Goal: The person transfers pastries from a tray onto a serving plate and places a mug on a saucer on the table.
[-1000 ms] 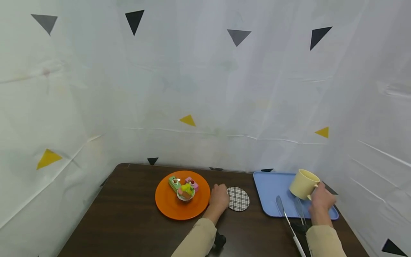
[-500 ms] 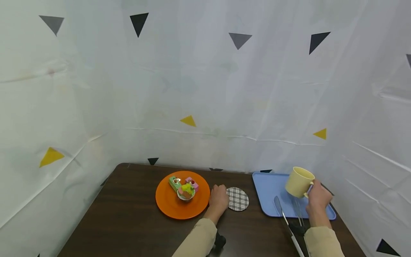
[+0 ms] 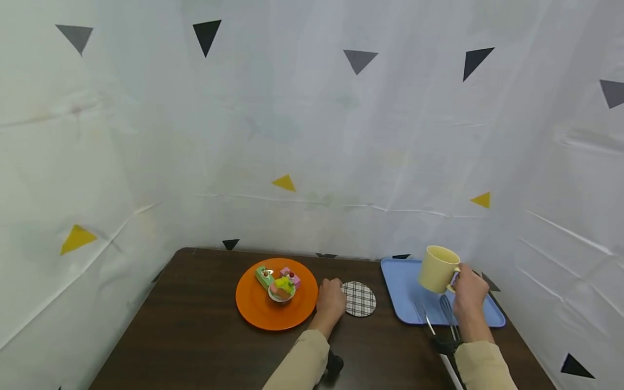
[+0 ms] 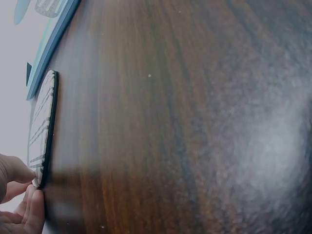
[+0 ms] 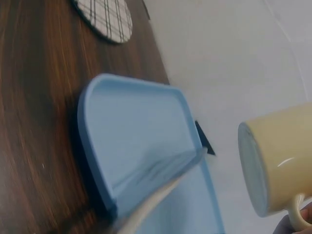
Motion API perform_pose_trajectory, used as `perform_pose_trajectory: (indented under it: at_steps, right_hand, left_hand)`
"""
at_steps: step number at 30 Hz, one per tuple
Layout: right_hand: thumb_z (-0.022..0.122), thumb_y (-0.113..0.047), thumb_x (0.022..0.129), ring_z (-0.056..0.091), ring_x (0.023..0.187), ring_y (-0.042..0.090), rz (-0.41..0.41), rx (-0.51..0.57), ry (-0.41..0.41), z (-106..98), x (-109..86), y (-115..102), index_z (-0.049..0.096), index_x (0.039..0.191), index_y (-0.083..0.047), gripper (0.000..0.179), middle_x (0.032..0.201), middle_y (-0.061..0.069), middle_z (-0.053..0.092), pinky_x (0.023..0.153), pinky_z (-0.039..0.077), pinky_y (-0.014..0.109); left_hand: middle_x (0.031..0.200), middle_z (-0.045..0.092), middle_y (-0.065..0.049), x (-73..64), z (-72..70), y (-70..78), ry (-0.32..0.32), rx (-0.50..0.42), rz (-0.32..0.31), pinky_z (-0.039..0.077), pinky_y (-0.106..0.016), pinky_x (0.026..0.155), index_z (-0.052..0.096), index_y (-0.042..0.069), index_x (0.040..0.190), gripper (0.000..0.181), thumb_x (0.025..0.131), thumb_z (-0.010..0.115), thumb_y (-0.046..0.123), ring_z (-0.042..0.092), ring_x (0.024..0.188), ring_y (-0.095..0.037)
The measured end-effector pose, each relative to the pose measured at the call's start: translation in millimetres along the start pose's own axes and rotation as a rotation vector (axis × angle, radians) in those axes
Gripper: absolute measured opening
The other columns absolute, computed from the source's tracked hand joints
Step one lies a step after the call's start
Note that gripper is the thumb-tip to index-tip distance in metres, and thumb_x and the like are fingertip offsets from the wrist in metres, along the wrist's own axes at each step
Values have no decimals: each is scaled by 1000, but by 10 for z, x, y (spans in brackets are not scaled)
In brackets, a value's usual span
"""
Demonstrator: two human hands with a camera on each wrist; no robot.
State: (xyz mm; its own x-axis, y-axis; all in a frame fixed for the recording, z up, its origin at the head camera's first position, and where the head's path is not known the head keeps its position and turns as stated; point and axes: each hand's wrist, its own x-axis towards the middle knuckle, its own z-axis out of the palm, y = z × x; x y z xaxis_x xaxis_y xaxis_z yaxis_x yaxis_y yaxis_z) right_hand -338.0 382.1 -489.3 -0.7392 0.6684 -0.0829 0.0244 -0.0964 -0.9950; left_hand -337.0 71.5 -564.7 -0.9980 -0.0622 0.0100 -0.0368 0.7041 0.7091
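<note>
My right hand (image 3: 471, 290) grips the handle of a pale yellow mug (image 3: 436, 269) and holds it up over the blue tray (image 3: 392, 287). From the right wrist, the mug (image 5: 282, 161) shows its pale base, with fingertips at its handle. Beside the orange plate, my left hand (image 3: 332, 303) pinches the near edge of a round plaid coaster (image 3: 361, 299). In the left wrist view, thumb and fingers (image 4: 22, 173) meet at the end of the coaster (image 4: 44, 119), which lies on the dark table.
Two long silver utensils, a knife-like one (image 3: 426, 319) and a fork-like one (image 3: 447, 309), lie across the tray's near edge. On the orange plate (image 3: 253, 309) sit toy cakes: green (image 3: 264, 277), pink (image 3: 292, 276) and a cupcake (image 3: 281, 295). A white sheet (image 3: 312, 135) hangs behind.
The right hand has lifted the yellow mug and moved it left over the tray, turning it more upright. The left hand stays at the coaster.
</note>
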Motion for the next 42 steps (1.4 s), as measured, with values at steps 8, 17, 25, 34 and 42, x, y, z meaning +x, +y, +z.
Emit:
perform_pose_trajectory:
  at_steps: [8, 17, 25, 34, 42]
  right_hand:
    - [56, -9, 100, 32, 46, 6, -39, 153, -120, 243, -309, -46, 40, 51, -17, 52, 47, -12, 38, 47, 30, 25]
    - [54, -4, 102, 30, 50, 8, 15, 285, -193, 426, -523, 124, 37, 53, -15, 53, 50, -9, 35, 57, 20, 35]
    - [56, -6, 102, 28, 50, 7, 45, 263, -191, 557, -598, 397, 37, 53, -19, 55, 51, -11, 33, 62, 17, 37]
    - [55, -5, 100, 28, 47, 5, 74, 281, -235, 778, -753, 568, 37, 51, -20, 55, 50, -12, 34, 52, 23, 26]
    - [54, -5, 101, 25, 46, 4, 72, 295, -262, 931, -859, 763, 35, 50, -22, 57, 49, -13, 32, 49, 22, 24]
  left_hand:
    - [126, 65, -23, 9, -31, -8, -39, -4, -20, 57, -53, 106, 75, 1, 126, 25, 102, 69, 4, 65, 116, -39]
    - [127, 65, -23, -9, -46, -13, -31, -21, -6, 57, -54, 106, 74, 1, 127, 26, 103, 66, 4, 65, 115, -38]
    - [129, 65, -23, -50, -68, 6, -51, -21, 3, 57, -53, 107, 73, 1, 128, 26, 105, 64, 5, 65, 117, -38]
    - [129, 64, -22, -9, -102, 26, -56, -25, -14, 57, -53, 107, 74, 2, 127, 24, 104, 65, 4, 64, 116, -37]
    - [123, 66, -21, -8, -70, 20, -25, 1, -29, 59, -52, 104, 75, 2, 126, 25, 102, 67, 4, 67, 113, -37]
